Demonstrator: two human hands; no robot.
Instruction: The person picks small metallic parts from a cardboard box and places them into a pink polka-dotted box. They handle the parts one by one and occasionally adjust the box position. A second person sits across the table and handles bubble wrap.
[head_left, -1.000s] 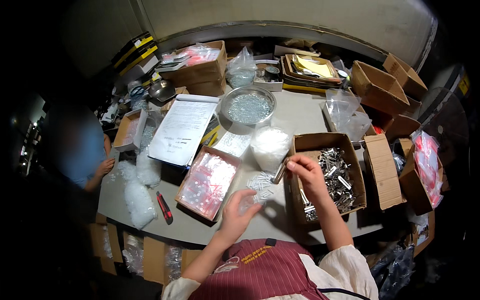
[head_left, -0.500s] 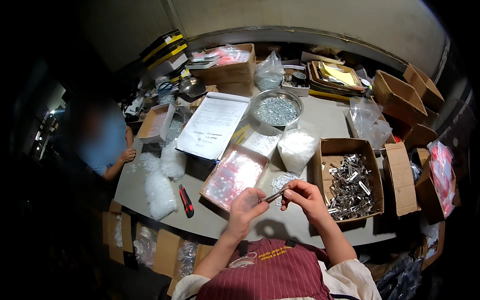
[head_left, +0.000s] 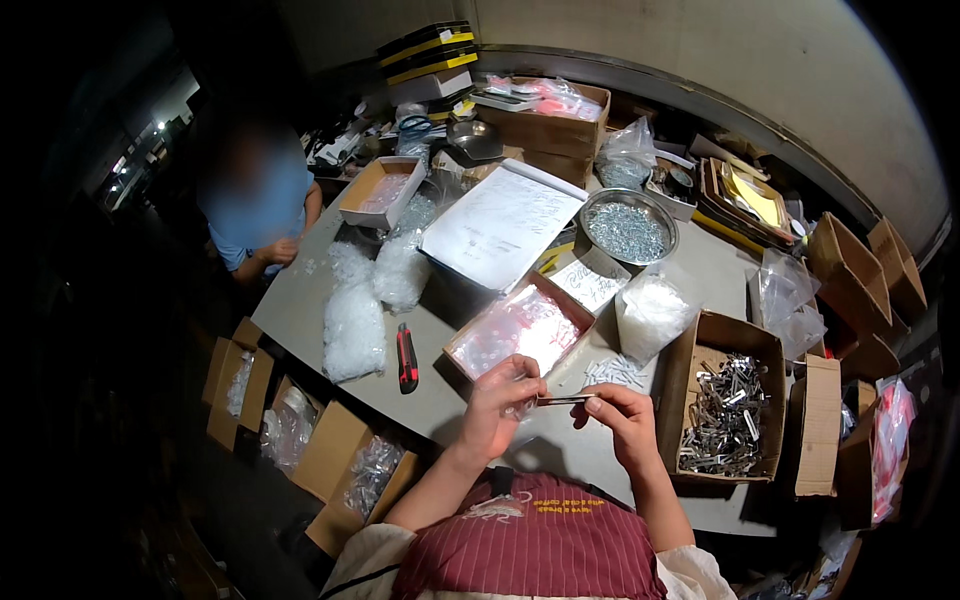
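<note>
My left hand (head_left: 494,412) is closed on a small clear plastic bag (head_left: 520,409). Pinched in the fingers of my right hand (head_left: 625,425) is a thin, dark metal piece (head_left: 566,400), whose other end reaches the bag at my left fingertips; whether it is inside the bag I cannot tell. Just beyond my hands stands a shallow box (head_left: 520,326) of flat, clear printed bags. A pile of small white plugs (head_left: 614,373) lies on the table past my right fingers. To the right, an open carton (head_left: 676,385) holds many loose metal pieces (head_left: 728,420).
A red and black utility knife (head_left: 406,358) lies left of my hands, near bags of white parts (head_left: 354,335). Farther back are a clipboard (head_left: 505,222), a metal bowl of screws (head_left: 628,228) and a white bag (head_left: 652,312). Another person (head_left: 250,200) is at the left table edge.
The view has swung left, so the table's things appear farther right. The metal piece, slanted before, is now nearly level between my hands. Both hands keep their hold.
</note>
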